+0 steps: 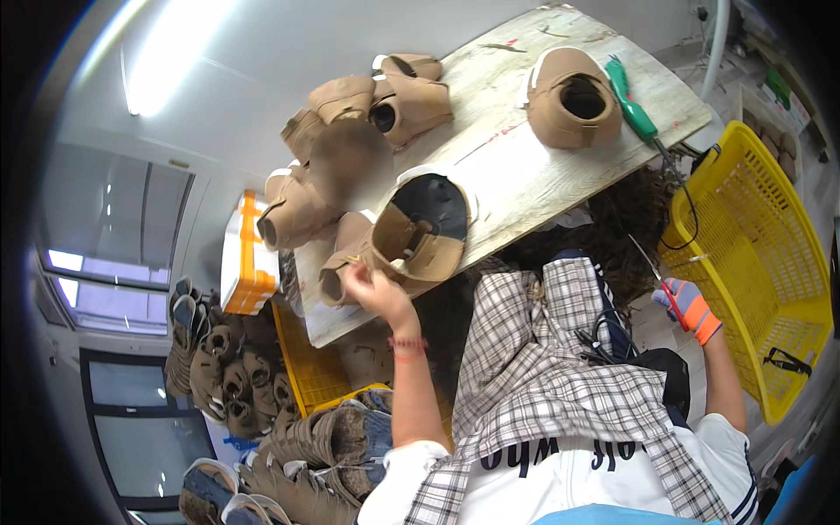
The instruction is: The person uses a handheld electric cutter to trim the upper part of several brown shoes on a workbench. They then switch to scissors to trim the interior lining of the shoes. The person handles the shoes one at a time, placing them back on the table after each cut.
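My bare left hand, a beaded band at its wrist, is closed with its fingertips at the edge of a tan shoe upper on the near side of the table. Touching that one is another upper, its opening turned up to show a black lining. My right hand, in an orange and grey glove, is closed round a red-handled tool with a long thin metal blade. It hangs low, between my knees and the yellow basket. A single tan upper stands at the far right of the table.
Several more uppers are heaped at the table's left. A green corded tool lies by the right edge of the worn table. A yellow basket stands to my right. Brown uppers are stacked at lower left, near an orange-and-white box.
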The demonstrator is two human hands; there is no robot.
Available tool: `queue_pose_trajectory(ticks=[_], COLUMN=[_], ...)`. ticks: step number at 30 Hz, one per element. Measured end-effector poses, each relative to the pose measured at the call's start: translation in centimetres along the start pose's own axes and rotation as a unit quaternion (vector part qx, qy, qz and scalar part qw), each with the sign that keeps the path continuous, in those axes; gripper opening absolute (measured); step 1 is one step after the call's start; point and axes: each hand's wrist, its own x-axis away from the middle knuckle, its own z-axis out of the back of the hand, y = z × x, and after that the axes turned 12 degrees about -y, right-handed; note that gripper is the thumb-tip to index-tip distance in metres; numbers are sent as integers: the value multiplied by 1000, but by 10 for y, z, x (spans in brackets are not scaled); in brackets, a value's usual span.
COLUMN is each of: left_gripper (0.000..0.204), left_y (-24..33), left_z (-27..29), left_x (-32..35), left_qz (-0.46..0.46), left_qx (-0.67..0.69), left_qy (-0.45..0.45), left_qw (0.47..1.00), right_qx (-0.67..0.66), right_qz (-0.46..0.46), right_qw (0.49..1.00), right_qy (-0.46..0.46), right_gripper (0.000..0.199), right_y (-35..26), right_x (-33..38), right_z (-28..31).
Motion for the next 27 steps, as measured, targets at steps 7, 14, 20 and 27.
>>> queue_pose_trajectory(ticks=[7, 14, 20, 27], left_gripper=[35, 39, 27, 37], left_y=[-81, -38, 26, -22], left_z=[38, 77, 126, 134], left_x=[30, 40, 125, 181], left_qz=[371, 325, 535, 517], left_qx=[308, 629, 563, 545], left_qy=[-108, -162, -125, -179], left_qw=[870, 687, 618, 635], right_qx=[105, 269, 368, 498], right_qz=[50, 209, 386, 362], right_qw=[993, 933, 843, 782], right_qy=[-27, 117, 67, -93], right_gripper=[43, 58, 37, 37], right_y=[-62, -131, -207, -165], right_x=[-34, -27, -23, -63], right_z=[-7, -23, -63, -112])
